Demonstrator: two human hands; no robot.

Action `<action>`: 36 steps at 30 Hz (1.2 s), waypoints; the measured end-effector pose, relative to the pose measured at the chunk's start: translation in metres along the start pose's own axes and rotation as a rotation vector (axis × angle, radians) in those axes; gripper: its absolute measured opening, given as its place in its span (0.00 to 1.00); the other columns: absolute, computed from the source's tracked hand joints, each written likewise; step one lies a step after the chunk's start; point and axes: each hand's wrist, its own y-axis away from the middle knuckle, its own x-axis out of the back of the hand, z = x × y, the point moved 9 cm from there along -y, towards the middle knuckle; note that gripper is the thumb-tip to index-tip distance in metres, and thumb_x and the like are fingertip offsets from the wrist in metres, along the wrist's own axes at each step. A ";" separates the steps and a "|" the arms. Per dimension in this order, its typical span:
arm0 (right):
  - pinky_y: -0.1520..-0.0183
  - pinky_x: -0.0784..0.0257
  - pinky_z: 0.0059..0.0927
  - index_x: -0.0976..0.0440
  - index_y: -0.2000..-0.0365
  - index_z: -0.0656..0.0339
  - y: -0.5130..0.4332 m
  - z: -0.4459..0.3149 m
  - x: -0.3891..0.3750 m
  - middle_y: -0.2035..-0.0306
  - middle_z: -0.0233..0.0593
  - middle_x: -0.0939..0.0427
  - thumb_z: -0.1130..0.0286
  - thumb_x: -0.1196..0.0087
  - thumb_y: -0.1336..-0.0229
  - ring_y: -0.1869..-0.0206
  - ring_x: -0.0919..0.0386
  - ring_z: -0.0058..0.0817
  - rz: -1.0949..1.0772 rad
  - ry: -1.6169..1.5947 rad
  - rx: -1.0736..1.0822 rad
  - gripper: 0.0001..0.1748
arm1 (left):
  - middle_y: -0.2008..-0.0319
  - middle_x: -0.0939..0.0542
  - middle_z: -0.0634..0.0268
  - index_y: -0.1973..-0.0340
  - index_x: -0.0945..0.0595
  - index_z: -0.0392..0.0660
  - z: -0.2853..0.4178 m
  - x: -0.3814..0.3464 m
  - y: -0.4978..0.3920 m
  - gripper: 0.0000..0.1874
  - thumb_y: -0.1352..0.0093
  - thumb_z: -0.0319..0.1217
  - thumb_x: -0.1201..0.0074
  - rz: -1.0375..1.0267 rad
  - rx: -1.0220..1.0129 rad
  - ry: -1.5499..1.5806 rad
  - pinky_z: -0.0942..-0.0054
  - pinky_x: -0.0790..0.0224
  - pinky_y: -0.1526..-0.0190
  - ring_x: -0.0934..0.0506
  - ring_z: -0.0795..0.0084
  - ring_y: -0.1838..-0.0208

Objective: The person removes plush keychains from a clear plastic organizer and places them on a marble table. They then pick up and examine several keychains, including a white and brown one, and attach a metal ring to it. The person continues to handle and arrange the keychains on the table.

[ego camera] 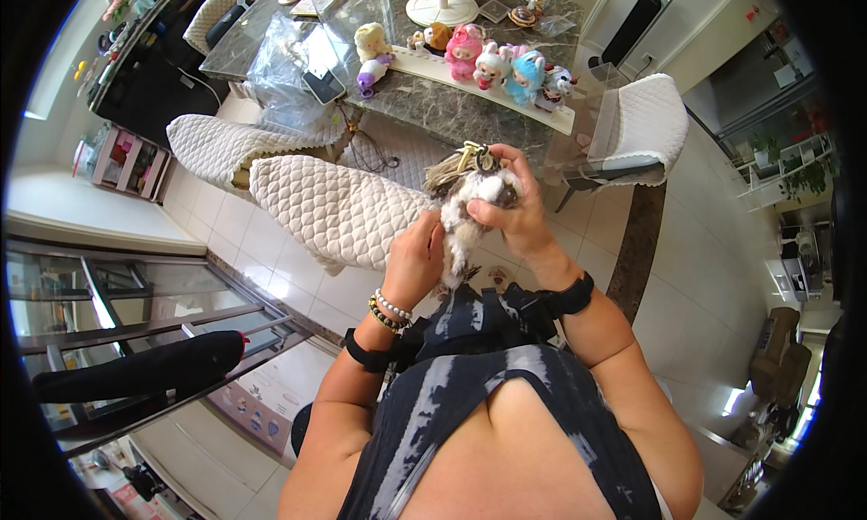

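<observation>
A fluffy white and brown plush toy (467, 232) with a pale clip and a dark ring at its top hangs in front of me. My right hand (518, 212) is closed around its upper part, the thumb pressed on the white fur. At the toy's left side is my left hand (416, 256), its fingers curled against the fur; what they pinch is hidden. Beyond, small plush dolls, among them a pink one (464, 51) and a blue one (525, 76), stand along a long white board (562, 119) on the table.
A marble-patterned table (433, 107) lies ahead, with a smartphone (324, 85) and crumpled clear plastic (281, 66) at its left. Quilted chair covers (339, 208) rise close on my left. Another covered chair (643, 120) stands at the right beside a clear panel.
</observation>
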 end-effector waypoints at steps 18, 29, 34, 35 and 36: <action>0.49 0.26 0.29 0.42 0.42 0.60 -0.010 0.012 0.006 0.54 0.36 0.28 0.74 0.37 0.53 0.53 0.26 0.24 0.027 -0.147 -0.264 0.38 | 0.77 0.23 0.58 0.59 0.27 0.38 -0.013 -0.005 -0.007 0.07 0.32 0.21 0.50 -0.034 0.192 0.224 0.75 0.34 0.74 0.25 0.70 0.78; 0.66 0.21 0.27 0.38 0.48 0.60 -0.014 0.019 0.013 0.59 0.35 0.24 0.67 0.30 0.55 0.61 0.23 0.22 0.097 -0.007 -0.359 0.36 | 0.71 0.26 0.65 0.59 0.28 0.39 -0.007 -0.010 -0.001 0.04 0.28 0.23 0.54 -0.098 0.030 0.198 0.78 0.33 0.67 0.27 0.77 0.71; 0.58 0.23 0.28 0.40 0.43 0.61 -0.015 0.016 0.007 0.56 0.35 0.25 0.66 0.32 0.53 0.56 0.24 0.22 0.007 0.052 -0.315 0.39 | 0.69 0.31 0.71 0.58 0.31 0.40 -0.038 -0.034 0.005 0.05 0.29 0.23 0.54 -0.240 0.310 0.635 0.81 0.37 0.66 0.32 0.83 0.68; 0.57 0.23 0.27 0.40 0.43 0.61 -0.014 0.016 0.005 0.56 0.35 0.25 0.66 0.32 0.53 0.56 0.24 0.22 -0.019 0.046 -0.317 0.39 | 0.69 0.32 0.73 0.57 0.31 0.40 -0.038 -0.036 0.006 0.05 0.28 0.23 0.55 -0.251 0.308 0.647 0.83 0.37 0.66 0.33 0.85 0.67; 0.57 0.23 0.27 0.41 0.43 0.60 -0.014 0.015 0.005 0.56 0.35 0.25 0.66 0.32 0.53 0.56 0.24 0.22 -0.025 0.038 -0.329 0.39 | 0.69 0.32 0.72 0.58 0.31 0.40 -0.038 -0.034 0.005 0.05 0.28 0.23 0.55 -0.220 0.273 0.623 0.82 0.37 0.66 0.33 0.84 0.68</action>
